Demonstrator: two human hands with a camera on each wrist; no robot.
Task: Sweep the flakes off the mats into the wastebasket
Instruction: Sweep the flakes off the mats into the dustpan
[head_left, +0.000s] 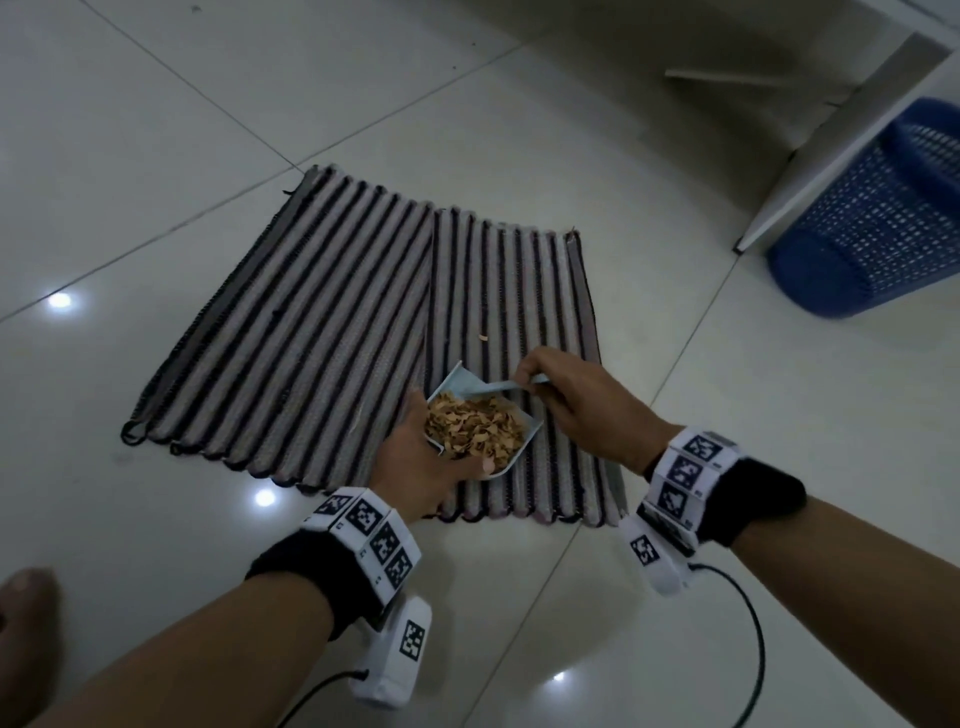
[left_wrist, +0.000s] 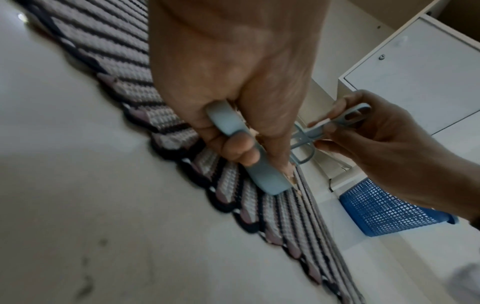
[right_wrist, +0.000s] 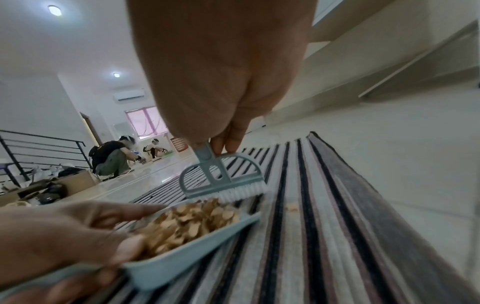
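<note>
Two striped mats (head_left: 311, 332) (right_wrist: 324, 216) lie side by side on the tiled floor. My left hand (head_left: 421, 457) (left_wrist: 233, 131) grips a pale blue dustpan (head_left: 511, 452) (right_wrist: 182, 265) heaped with tan flakes (head_left: 475, 428) (right_wrist: 189, 222), held just above the right mat. My right hand (head_left: 561, 389) (right_wrist: 221, 142) pinches the handle of a small pale blue brush (head_left: 488, 388) (right_wrist: 221, 181), its white bristles at the dustpan's far lip. A stray flake (head_left: 483, 339) lies on the right mat, another flake (right_wrist: 292, 207) shows beside the pan. The blue mesh wastebasket (head_left: 878, 218) (left_wrist: 384, 211) stands at the right.
A white cabinet (head_left: 852, 140) (left_wrist: 415, 72) rises beside the wastebasket. My bare foot (head_left: 26, 639) is at the lower left. Cables (head_left: 753, 639) trail from both wrist units. Far off in the right wrist view, people crouch among boxes (right_wrist: 64, 183) near a black railing (right_wrist: 39, 148).
</note>
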